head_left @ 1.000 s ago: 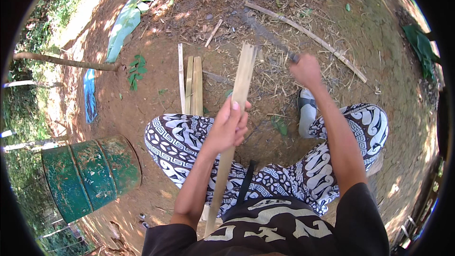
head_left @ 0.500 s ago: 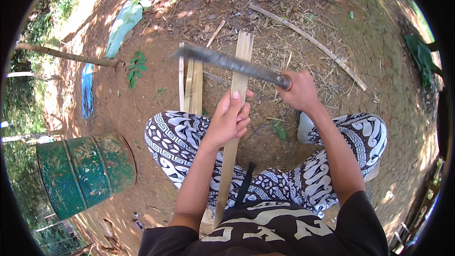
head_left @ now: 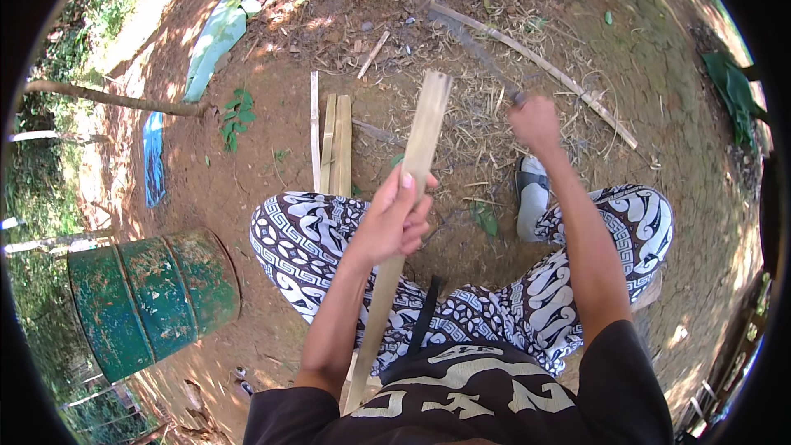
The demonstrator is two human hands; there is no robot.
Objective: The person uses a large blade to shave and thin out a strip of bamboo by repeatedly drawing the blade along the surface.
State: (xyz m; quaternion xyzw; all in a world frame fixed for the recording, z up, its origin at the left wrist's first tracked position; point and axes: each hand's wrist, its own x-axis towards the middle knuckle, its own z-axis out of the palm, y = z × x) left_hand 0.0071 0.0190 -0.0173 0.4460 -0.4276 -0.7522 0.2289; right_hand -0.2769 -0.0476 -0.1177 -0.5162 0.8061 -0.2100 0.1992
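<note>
My left hand (head_left: 400, 214) is closed around a long, flat bamboo strip (head_left: 426, 128) that slants from over my lap up toward the middle of the view. To the right, my right hand (head_left: 535, 124) grips the handle of a machete (head_left: 486, 62). Its dark blade is blurred and points up and to the left, apart from the strip's far end. Beyond my left knee, several more bamboo strips (head_left: 336, 144) lie side by side on the dirt.
A thin bamboo length (head_left: 540, 66) lies across the far ground among scattered shavings (head_left: 486, 124). On the left are a rusty green drum (head_left: 156, 301), a blue plastic piece (head_left: 153, 161), a branch (head_left: 115, 97) and a large leaf (head_left: 216, 41). My sandalled foot (head_left: 531, 198) rests at right.
The machete has swung away from the strip, out to the right and farther off. The strip's far end has shifted slightly right and nearer, still in my left hand.
</note>
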